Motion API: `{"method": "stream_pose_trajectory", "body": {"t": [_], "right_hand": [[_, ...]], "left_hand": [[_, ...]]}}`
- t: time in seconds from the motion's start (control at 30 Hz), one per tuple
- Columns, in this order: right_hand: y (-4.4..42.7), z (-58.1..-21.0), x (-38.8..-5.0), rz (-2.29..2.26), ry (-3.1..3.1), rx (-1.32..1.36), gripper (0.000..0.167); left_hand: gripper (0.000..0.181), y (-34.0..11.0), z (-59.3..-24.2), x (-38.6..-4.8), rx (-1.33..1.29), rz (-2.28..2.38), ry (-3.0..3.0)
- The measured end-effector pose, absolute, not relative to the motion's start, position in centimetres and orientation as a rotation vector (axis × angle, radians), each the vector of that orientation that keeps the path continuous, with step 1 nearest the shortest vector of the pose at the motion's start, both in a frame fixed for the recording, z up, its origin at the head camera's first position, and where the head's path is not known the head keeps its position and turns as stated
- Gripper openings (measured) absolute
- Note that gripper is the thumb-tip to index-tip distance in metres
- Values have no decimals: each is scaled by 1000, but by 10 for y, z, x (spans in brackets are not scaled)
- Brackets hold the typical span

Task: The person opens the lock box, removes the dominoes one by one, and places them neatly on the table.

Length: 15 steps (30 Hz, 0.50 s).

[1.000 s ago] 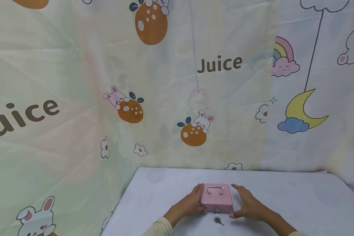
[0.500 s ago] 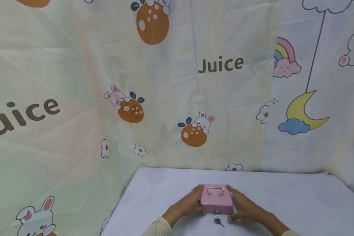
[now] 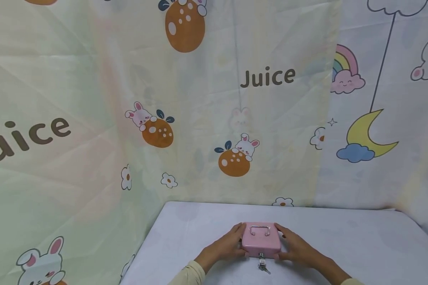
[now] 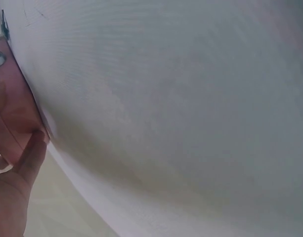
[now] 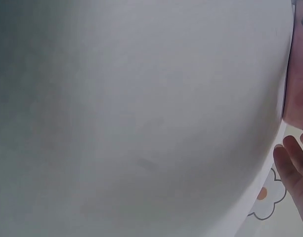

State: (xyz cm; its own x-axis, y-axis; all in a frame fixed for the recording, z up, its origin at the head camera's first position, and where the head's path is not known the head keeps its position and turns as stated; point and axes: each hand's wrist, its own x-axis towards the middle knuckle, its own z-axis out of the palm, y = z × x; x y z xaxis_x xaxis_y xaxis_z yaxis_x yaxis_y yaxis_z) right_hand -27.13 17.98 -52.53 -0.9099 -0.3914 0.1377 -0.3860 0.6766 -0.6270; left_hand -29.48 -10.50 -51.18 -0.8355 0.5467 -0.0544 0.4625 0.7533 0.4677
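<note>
A pink metal cash box [image 3: 261, 240] sits on the white table, its lid down and a silver handle [image 3: 259, 227] on top. Keys [image 3: 262, 266] hang from the lock on its front face. My left hand [image 3: 227, 244] grips the left side, thumb near the front corner and fingers toward the back. My right hand [image 3: 297, 247] holds the opposite side in the same way. The left wrist view shows a fingertip [image 4: 40, 136] against the box's pink wall [image 4: 15, 101]. In the right wrist view, some fingers [image 5: 288, 160] stand slightly off the box.
The white tabletop [image 3: 192, 221] spreads around the box, with its back edge close to a hanging cloth [image 3: 199, 91] printed with rabbits, oranges and the word Juice. Another printed cloth [image 3: 385, 178] hangs at the right.
My right hand, apart from the box a second ago, has moved left and closed onto its right side. The left hand keeps its hold, and the box has barely moved.
</note>
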Motion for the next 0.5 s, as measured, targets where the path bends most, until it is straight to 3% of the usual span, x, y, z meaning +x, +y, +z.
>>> {"method": "stream_pose_trajectory", "body": {"t": [0.5], "right_hand": [[181,-531,-274,-1062,2867,-554,107]], "left_hand": [[97,-106,-511,-294,833,642,2772]]}}
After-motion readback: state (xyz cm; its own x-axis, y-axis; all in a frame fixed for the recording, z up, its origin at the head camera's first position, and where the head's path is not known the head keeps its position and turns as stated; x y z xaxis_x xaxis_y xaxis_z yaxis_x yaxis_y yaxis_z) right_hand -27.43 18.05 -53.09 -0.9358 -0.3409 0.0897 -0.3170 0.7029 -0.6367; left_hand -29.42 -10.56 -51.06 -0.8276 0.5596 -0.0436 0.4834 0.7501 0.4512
